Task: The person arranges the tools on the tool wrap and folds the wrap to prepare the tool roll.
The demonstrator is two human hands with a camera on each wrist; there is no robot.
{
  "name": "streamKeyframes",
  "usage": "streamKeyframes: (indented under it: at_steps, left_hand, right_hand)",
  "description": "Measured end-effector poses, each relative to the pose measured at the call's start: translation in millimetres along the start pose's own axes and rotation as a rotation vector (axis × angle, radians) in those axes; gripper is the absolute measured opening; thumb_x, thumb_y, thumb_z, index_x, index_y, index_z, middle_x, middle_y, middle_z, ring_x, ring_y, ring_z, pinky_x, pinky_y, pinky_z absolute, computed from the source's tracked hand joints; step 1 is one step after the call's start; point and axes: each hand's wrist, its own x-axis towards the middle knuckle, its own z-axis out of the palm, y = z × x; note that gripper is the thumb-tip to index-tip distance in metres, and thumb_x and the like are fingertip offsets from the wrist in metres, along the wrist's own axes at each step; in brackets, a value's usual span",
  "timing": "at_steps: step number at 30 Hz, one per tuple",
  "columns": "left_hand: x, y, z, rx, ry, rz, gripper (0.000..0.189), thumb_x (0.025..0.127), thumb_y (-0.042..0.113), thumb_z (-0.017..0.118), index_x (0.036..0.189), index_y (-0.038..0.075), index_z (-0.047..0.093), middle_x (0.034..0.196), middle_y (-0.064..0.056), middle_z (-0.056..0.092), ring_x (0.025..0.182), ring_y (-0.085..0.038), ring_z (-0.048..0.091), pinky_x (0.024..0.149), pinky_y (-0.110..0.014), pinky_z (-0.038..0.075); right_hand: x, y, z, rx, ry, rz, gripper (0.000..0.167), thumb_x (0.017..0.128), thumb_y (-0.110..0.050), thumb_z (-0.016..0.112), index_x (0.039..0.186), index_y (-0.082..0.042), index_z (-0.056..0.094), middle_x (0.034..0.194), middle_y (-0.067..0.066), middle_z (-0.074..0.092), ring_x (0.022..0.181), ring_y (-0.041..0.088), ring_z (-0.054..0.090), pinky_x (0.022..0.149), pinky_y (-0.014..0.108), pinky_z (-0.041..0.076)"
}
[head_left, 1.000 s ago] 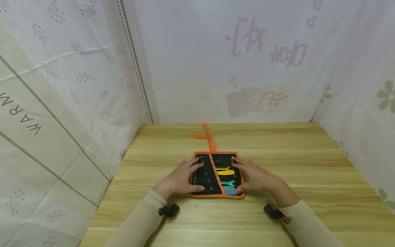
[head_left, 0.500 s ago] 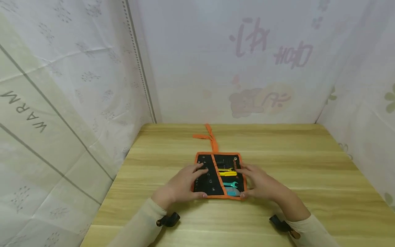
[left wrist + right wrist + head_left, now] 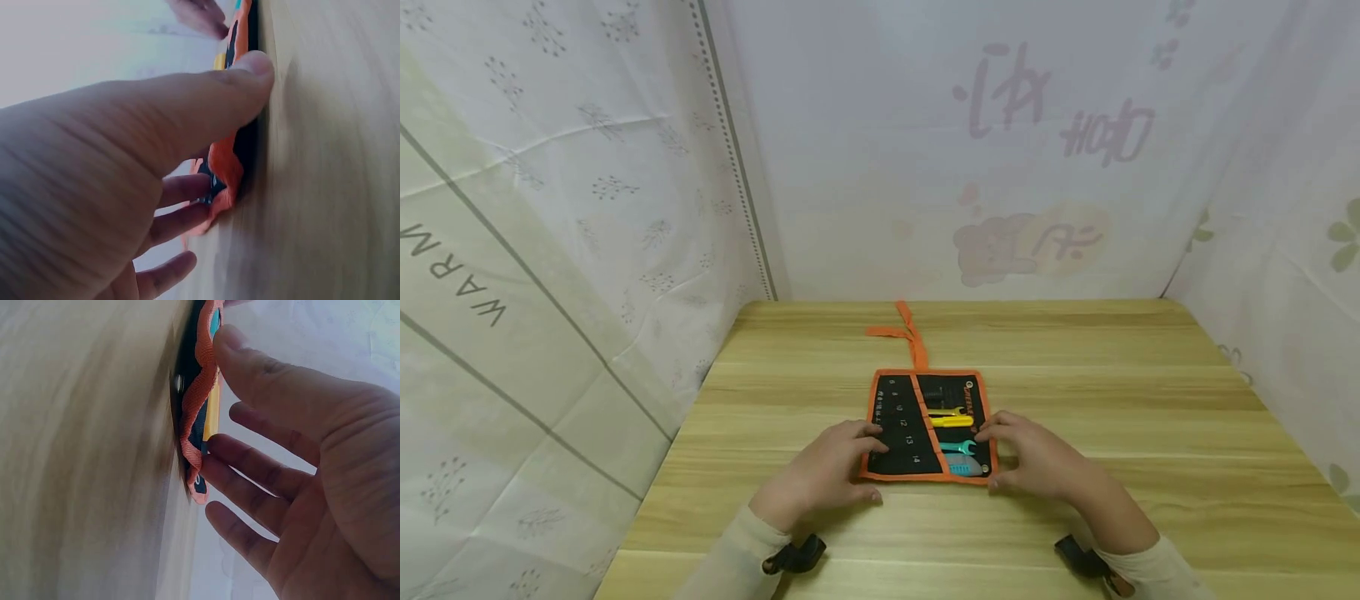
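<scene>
A black tool pouch with orange trim (image 3: 895, 450) lies flat and unfolded on the table, size numbers printed on its left part. Its slanted pocket holds a yellow-handled tool (image 3: 953, 422), a yellow wrench (image 3: 953, 411), a teal wrench (image 3: 958, 448) and a grey-blue tool (image 3: 962, 465), all partly hidden. My left hand (image 3: 823, 469) is at the lower left corner, fingers loosely bent at the edge, thumb off the cloth. At the right edge my right hand (image 3: 1045, 458) has spread, relaxed fingers; in the right wrist view its fingertips (image 3: 219, 447) are close to the orange trim (image 3: 200, 387).
Orange tie straps (image 3: 917, 350) stretch from the pouch's top edge toward the back of the wooden table (image 3: 1075, 350). Printed curtains (image 3: 865, 167) hang behind the table and on both sides. Each wrist wears a small black camera (image 3: 801, 554).
My left hand has drawn back from the pouch's middle toward its lower left corner. My right hand has slid outward and slightly down along the right edge. The pouch stays flat.
</scene>
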Motion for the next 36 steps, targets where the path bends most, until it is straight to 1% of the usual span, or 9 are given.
streamKeyframes:
  at_steps: [3, 7, 10, 15, 20, 24, 29, 32, 36]
  left_hand:
    - [-2.5, -3.5, 2.3, -0.003, 0.011, -0.002, 0.055, 0.084, 0.044, 0.089, 0.129, 0.016, 0.073, 0.152, -0.006, 0.054, 0.138, -0.029, 0.052, 0.113, -0.047, 0.042]
    - [-2.6, -6.3, 5.5, -0.015, 0.036, 0.002, 0.047, 0.085, 0.039, 0.090, 0.124, 0.017, 0.076, 0.149, -0.004, 0.056, 0.137, -0.026, 0.053, 0.112, -0.044, 0.044]
    - [-1.6, -6.4, 7.1, -0.018, 0.064, 0.012, 0.041, 0.085, 0.035, 0.090, 0.120, 0.017, 0.078, 0.146, -0.004, 0.059, 0.134, -0.025, 0.055, 0.110, -0.044, 0.046]
    - [-0.3, -7.1, 9.9, -0.027, 0.107, 0.031, 0.033, 0.086, 0.029, 0.090, 0.115, 0.017, 0.080, 0.141, -0.005, 0.062, 0.131, -0.027, 0.057, 0.108, -0.045, 0.047]
    - [0.2, -9.8, 12.2, -0.047, 0.144, 0.054, 0.027, 0.088, 0.029, 0.088, 0.112, 0.019, 0.080, 0.139, -0.003, 0.064, 0.128, -0.024, 0.059, 0.107, -0.043, 0.049]
    - [0.3, -13.4, 14.0, -0.069, 0.168, 0.058, 0.023, 0.092, 0.030, 0.085, 0.111, 0.020, 0.080, 0.137, 0.000, 0.065, 0.126, -0.020, 0.060, 0.107, -0.042, 0.048]
    - [0.2, -16.7, 15.4, -0.101, 0.194, 0.066, 0.018, 0.096, 0.031, 0.080, 0.111, 0.021, 0.080, 0.133, 0.002, 0.067, 0.123, -0.019, 0.062, 0.105, -0.043, 0.049]
    - [1.4, -18.1, 16.5, -0.112, 0.206, 0.069, 0.016, 0.099, 0.034, 0.077, 0.108, 0.022, 0.080, 0.127, 0.004, 0.069, 0.119, -0.017, 0.064, 0.103, -0.042, 0.051]
    - [4.5, -19.1, 18.0, -0.090, 0.236, 0.058, 0.017, 0.101, 0.035, 0.074, 0.109, 0.021, 0.079, 0.120, 0.006, 0.072, 0.114, -0.015, 0.066, 0.101, -0.041, 0.052]
  right_hand:
    - [-1.4, 0.1, 0.6, 0.000, 0.000, 0.008, 0.055, 0.076, -0.032, 0.097, 0.124, -0.017, 0.074, 0.125, -0.009, 0.062, 0.121, 0.023, 0.059, 0.104, 0.054, 0.048]
    - [-3.0, 1.6, 1.9, -0.014, -0.006, 0.001, 0.049, 0.075, -0.029, 0.097, 0.118, -0.019, 0.076, 0.117, -0.011, 0.062, 0.118, 0.023, 0.060, 0.104, 0.054, 0.048]
    - [-3.7, 4.4, 4.1, -0.022, -0.010, -0.010, 0.047, 0.074, -0.030, 0.098, 0.115, -0.021, 0.077, 0.115, -0.014, 0.061, 0.119, 0.022, 0.059, 0.104, 0.054, 0.048]
    - [-4.3, 9.5, 7.4, -0.027, -0.005, -0.035, 0.042, 0.074, -0.032, 0.098, 0.110, -0.027, 0.077, 0.114, -0.019, 0.058, 0.118, 0.018, 0.058, 0.103, 0.051, 0.049]
    - [-5.3, 12.6, 8.7, 0.006, 0.018, -0.069, 0.028, 0.081, -0.033, 0.093, 0.105, -0.031, 0.078, 0.111, -0.020, 0.058, 0.115, 0.014, 0.057, 0.101, 0.049, 0.050]
    - [-5.4, 13.8, 8.6, 0.037, 0.052, -0.114, 0.016, 0.088, -0.033, 0.087, 0.101, -0.031, 0.079, 0.108, -0.020, 0.060, 0.109, 0.009, 0.057, 0.097, 0.045, 0.051]
    - [-5.0, 14.7, 8.5, 0.055, 0.085, -0.158, 0.006, 0.097, -0.031, 0.079, 0.103, -0.030, 0.079, 0.105, -0.020, 0.061, 0.103, 0.006, 0.058, 0.091, 0.039, 0.052]
    - [-5.4, 14.5, 8.0, 0.060, 0.080, -0.133, 0.007, 0.102, -0.033, 0.072, 0.107, -0.031, 0.076, 0.104, -0.021, 0.062, 0.101, 0.006, 0.058, 0.088, 0.039, 0.052]
    - [-4.7, 13.7, 7.2, 0.059, 0.064, -0.055, 0.010, 0.105, -0.038, 0.067, 0.111, -0.033, 0.072, 0.105, -0.021, 0.062, 0.095, 0.006, 0.057, 0.084, 0.038, 0.052]
